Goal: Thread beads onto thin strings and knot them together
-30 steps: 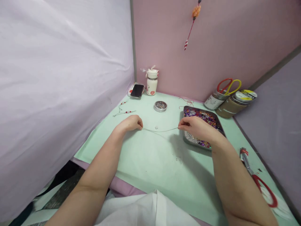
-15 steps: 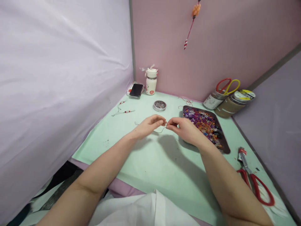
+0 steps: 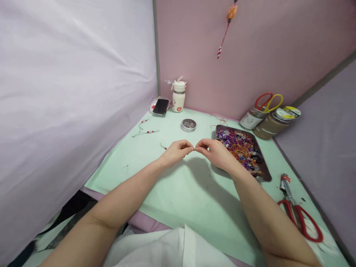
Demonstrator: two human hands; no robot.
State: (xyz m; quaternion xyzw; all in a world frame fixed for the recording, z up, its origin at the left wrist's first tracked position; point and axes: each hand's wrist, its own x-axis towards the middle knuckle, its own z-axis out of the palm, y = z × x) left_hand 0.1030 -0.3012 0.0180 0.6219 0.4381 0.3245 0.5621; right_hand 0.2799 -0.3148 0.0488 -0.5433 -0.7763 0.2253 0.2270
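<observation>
In the head view, my left hand [image 3: 177, 152] and my right hand [image 3: 213, 151] meet fingertip to fingertip above the table. Each pinches thumb against forefinger on a thin grey cord [image 3: 161, 145], most of it hidden by the fingers. One end of it, with a small red bead [image 3: 166, 148], shows on the table beyond my left hand. Left of it lie beaded cord pieces [image 3: 150, 132] with red beads. Behind my hands stands a small round tin [image 3: 188, 125]. My right wrist is close to a dark tray [image 3: 264, 163] full of coloured beads and cords.
Red-handled scissors [image 3: 303, 220] lie at the right edge beside a small red-and-white item [image 3: 285, 181]. At the back are a white bottle [image 3: 178, 98], a phone [image 3: 161, 106], and jars [image 3: 268, 128], one with scissors [image 3: 268, 102] in it. A beaded string [image 3: 224, 37] hangs on the pink wall.
My left fingers have closed to a pinch and met my right fingertips. The cord loop that hung between the hands is no longer seen; a red bead now shows beyond my left hand.
</observation>
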